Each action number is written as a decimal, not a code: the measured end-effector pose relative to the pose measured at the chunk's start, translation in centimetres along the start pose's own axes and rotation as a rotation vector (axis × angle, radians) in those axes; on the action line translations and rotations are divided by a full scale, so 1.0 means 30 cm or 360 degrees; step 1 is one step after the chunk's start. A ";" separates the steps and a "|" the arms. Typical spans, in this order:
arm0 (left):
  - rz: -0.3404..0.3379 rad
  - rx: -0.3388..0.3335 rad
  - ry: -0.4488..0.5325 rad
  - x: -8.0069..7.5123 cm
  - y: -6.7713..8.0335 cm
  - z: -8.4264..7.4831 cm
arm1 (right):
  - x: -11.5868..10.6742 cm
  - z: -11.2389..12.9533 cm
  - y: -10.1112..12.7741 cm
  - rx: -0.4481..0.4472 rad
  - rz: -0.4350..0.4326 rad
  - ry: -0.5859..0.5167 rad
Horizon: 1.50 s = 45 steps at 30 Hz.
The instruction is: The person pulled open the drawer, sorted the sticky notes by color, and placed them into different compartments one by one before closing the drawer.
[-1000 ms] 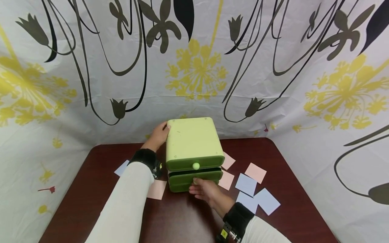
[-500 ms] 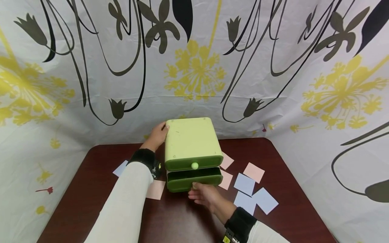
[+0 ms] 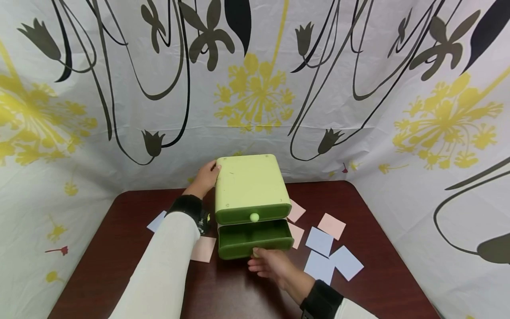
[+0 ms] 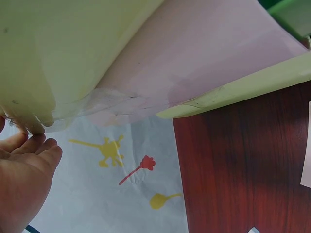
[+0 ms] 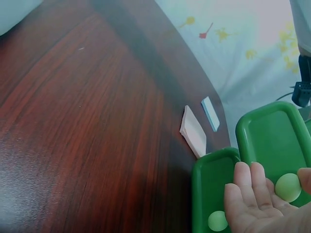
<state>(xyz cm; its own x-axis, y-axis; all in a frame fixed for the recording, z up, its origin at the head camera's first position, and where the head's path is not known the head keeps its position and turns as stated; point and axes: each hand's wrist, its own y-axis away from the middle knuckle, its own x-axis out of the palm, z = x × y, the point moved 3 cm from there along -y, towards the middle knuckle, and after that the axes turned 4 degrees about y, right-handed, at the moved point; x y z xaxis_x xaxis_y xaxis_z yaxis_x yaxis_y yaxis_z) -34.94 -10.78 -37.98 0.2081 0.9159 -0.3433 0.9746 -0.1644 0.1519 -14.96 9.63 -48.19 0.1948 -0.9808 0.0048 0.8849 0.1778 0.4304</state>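
Observation:
A light green box [image 3: 251,181] with two darker green drawers stands at the middle back of the dark wooden table [image 3: 111,270]. Its upper drawer is closed and shows a pale knob [image 3: 254,217]. The lower drawer [image 3: 255,237] is pulled out and looks empty inside. My right hand [image 3: 272,266] holds that drawer's front edge, thumb on top and fingers below. In the right wrist view my right hand [image 5: 257,204] lies against the green drawer fronts, with a pale knob [image 5: 287,187] between fingers and thumb. My left hand [image 3: 205,177] rests against the box's back left corner, its fingers [image 4: 29,145] straight.
Pink and blue paper squares lie flat around the box: a pink one [image 3: 203,249] and a blue one [image 3: 156,221] on the left, several on the right such as a pink one [image 3: 331,226] and a blue one [image 3: 345,262]. A flowered curtain [image 3: 255,88] closes in the table's back and sides.
My right hand has moved toward me and the lower drawer has slid further out of the box. The left hand and the box have stayed in place.

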 end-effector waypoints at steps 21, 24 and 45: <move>0.0040 0.0000 0.0006 -0.001 0.006 -0.004 | -0.011 -0.010 0.078 0.0053 0.0095 0.0105; 0.0044 -0.0006 0.0010 -0.001 0.002 -0.001 | -0.014 -0.016 0.085 0.0061 0.0111 0.0109; 0.0003 0.0015 -0.0025 0.013 0.004 -0.007 | -0.026 -0.060 0.091 0.0096 0.0179 0.0152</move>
<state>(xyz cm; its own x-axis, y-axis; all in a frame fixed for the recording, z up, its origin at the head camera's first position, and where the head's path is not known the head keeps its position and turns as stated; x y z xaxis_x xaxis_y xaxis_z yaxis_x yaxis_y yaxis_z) -34.75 -10.35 -37.91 0.2112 0.9096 -0.3577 0.9749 -0.1698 0.1438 -11.95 11.01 -48.64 0.3329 -0.9425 -0.0287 0.8290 0.2780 0.4852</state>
